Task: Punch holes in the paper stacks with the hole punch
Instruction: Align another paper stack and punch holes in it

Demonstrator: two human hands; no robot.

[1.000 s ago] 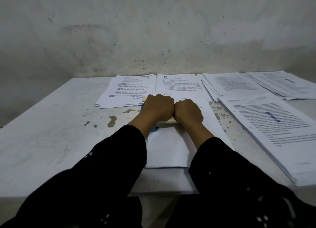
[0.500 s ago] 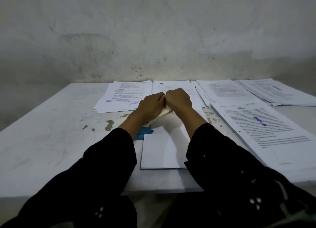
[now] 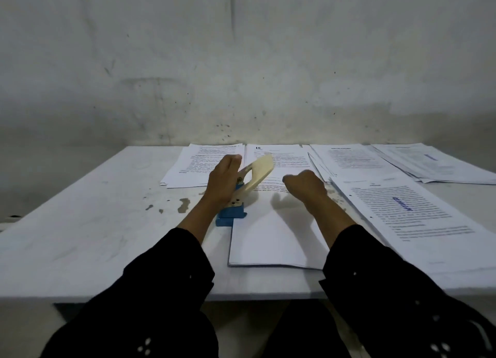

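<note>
The hole punch [image 3: 241, 194] is sitting on the paper stack's [image 3: 276, 234] left edge, its lever now raised. Left hand [image 3: 224, 181] is resting open against it; right hand [image 3: 304, 187], fist-curled, has lifted off, holding nothing.

Hole punch [image 3: 236, 196] on the near paper stack's [image 3: 276, 239] left edge — printed stacks [image 3: 359, 161] behind and right.

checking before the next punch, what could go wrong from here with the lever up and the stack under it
1. The right hand is off the paper stack, so nothing holds it; it could slip in the hole punch and the holes land crooked.
2. The cream lever stands raised beside the left hand; a quick press could pinch its fingers.
3. The punch sits near neighbouring stacks, which could get nudged.
</note>
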